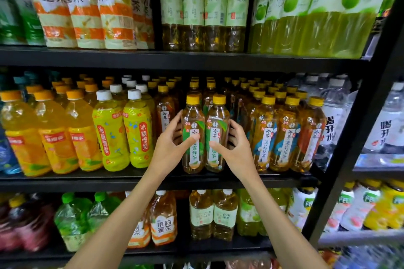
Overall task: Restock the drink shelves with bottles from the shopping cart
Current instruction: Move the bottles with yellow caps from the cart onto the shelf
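The left tea bottle (193, 116) and right tea bottle (218, 116), clear with amber tea, yellow caps and green-leaf labels, stand touching at the front of the black middle shelf (109, 181). The left grip (172, 146) curls round one and the right grip (235, 148) round the other.

Two green-leaf tea bottles (196, 153) stand at the front of the middle shelf (109, 181), one held in the left hand (170, 148) and one in the right hand (235, 150).

Front row, left of this pair:
- one amber tea bottle (162, 116)
- two yellow pear drinks (137, 135)
- three orange juice bottles (54, 142)

Right of the pair:
- two blue-label jasmine teas (284, 137)
- one orange-label tea (312, 135)

Above the pair are four grey-capped green teas (216, 0). Below it are two pale-label teas (201, 214) and, further left, two green-capped bottles (72, 218). The rows behind the pair are too crowded to count.
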